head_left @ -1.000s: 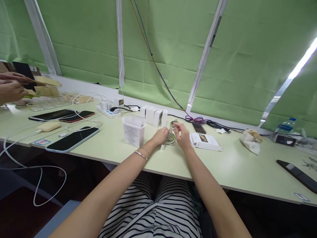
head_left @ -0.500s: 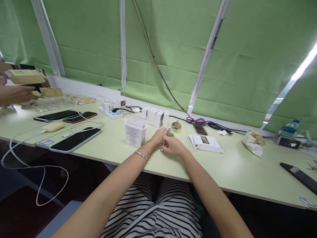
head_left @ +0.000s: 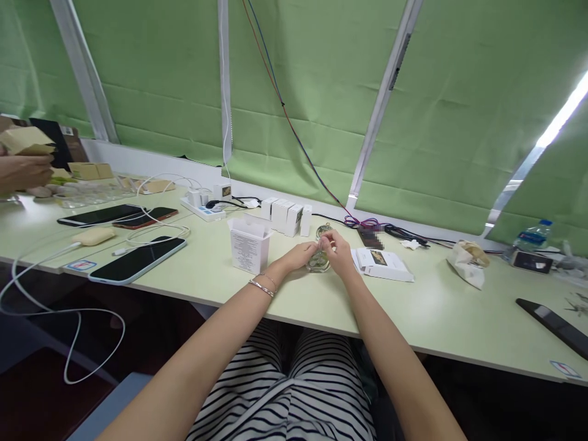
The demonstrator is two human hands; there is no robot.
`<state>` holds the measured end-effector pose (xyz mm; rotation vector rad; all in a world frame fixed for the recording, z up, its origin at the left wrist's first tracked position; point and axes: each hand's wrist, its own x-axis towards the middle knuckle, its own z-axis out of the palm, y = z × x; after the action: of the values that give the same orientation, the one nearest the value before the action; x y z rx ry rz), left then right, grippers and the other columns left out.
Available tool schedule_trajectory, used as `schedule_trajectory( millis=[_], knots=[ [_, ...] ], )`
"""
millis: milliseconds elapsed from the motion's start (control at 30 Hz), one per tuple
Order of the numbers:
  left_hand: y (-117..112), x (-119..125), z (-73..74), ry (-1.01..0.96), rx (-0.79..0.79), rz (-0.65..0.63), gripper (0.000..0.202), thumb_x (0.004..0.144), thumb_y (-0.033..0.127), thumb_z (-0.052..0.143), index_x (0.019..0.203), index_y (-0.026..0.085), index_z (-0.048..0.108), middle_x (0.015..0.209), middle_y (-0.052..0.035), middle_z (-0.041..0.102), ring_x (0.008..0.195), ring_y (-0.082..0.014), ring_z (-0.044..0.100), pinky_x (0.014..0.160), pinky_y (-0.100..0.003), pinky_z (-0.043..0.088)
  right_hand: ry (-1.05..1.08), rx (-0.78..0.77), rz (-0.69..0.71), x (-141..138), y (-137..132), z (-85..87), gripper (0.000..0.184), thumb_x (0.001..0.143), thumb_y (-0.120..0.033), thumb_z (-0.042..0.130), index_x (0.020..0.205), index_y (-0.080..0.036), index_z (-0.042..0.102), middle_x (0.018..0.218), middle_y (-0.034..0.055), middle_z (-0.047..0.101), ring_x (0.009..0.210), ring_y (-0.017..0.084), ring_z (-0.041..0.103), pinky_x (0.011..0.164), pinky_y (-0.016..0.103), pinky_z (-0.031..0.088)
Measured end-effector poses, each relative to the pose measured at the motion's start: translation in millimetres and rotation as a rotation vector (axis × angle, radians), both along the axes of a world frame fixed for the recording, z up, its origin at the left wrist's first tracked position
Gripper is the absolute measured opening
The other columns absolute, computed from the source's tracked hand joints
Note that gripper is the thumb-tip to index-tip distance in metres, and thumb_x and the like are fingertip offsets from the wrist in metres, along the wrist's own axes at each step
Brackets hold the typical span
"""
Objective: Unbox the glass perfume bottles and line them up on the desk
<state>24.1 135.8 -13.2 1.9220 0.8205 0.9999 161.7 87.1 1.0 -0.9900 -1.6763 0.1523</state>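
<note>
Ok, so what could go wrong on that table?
The left hand and right hand meet at the small shiny thing, so it might slip. The open white box stands beside the left arm; a nudge could topple it. The light blue-cased phone lies by the edge of the table, so a bump might drop it.

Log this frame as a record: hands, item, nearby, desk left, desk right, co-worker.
left hand: fingertips at the top of the glass item; grip unclear
right hand: fingertips meeting those of the left hand
item: clear glass item, partly hidden by fingers
nearby: round gold-toned piece behind; open white carton left; flat white box right
desk left: light-edged phone, power strip
desk right: water bottle
co-worker: hand holding yellowish box
</note>
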Motion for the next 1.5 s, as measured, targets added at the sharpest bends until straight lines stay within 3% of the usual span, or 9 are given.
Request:
schedule_trajectory(
  millis=[167,367,500,933,1500],
  knots=[
    [3.9,-1.9,-3.2,0.073,0.115,-0.074,0.037,0.086,0.046,0.039,0.077,0.018,0.061,0.087,-0.0074,0.065,0.083,-0.0204,0.057,0.081,-0.031,0.043,0.112,-0.085,0.066,6.9,2.8,2.5,0.035,0.084,-0.047,0.039,0.075,-0.019,0.058,0.074,0.0034,0.063,0.069,0.017,0.058,0.064,0.03,0.048],
    [4.2,-3.1,-3.2,0.13,0.17,-0.097,0.043,0.087,0.05,0.032,0.083,0.017,0.059,0.091,-0.0075,0.064,0.087,-0.0213,0.055,0.084,-0.034,0.042,0.228,-0.153,0.077,9.2,6.4,3.9,0.04,0.079,-0.053,0.043,0.071,-0.018,0.06,0.072,0.0039,0.065,0.064,0.015,0.057,0.061,0.029,0.048],
    [4.3,-2.9,-3.3,0.153,0.181,-0.097,0.044,0.087,0.049,0.03,0.091,0.016,0.059,0.097,-0.0094,0.064,0.092,-0.0222,0.056,0.087,-0.036,0.04,0.259,-0.189,0.077,9.5,6.4,5.5,0.039,0.076,-0.053,0.045,0.068,-0.018,0.061,0.07,0.0033,0.064,0.063,0.015,0.057,0.061,0.029,0.047],
    [7.4,-3.5,-6.7,0.169,0.219,-0.09,0.039,0.087,0.038,0.027,0.082,0.016,0.06,0.088,-0.0082,0.064,0.082,-0.021,0.056,0.079,-0.035,0.043,0.261,-0.28,0.102,9.9,7.9,7.0,0.035,0.073,-0.051,0.046,0.065,-0.018,0.057,0.07,0.0034,0.063,0.063,0.015,0.055,0.056,0.028,0.043],
    [5.6,-2.5,-3.7,0.193,0.232,-0.078,0.041,0.087,0.04,0.025,0.079,0.016,0.057,0.088,-0.0082,0.064,0.081,-0.0192,0.055,0.078,-0.032,0.043,0.199,-0.298,0.158,12.3,8.0,4.9,0.031,0.078,-0.049,0.043,0.068,-0.02,0.049,0.074,0.0025,0.057,0.074,0.017,0.054,0.063,0.03,0.043]
  ],
)
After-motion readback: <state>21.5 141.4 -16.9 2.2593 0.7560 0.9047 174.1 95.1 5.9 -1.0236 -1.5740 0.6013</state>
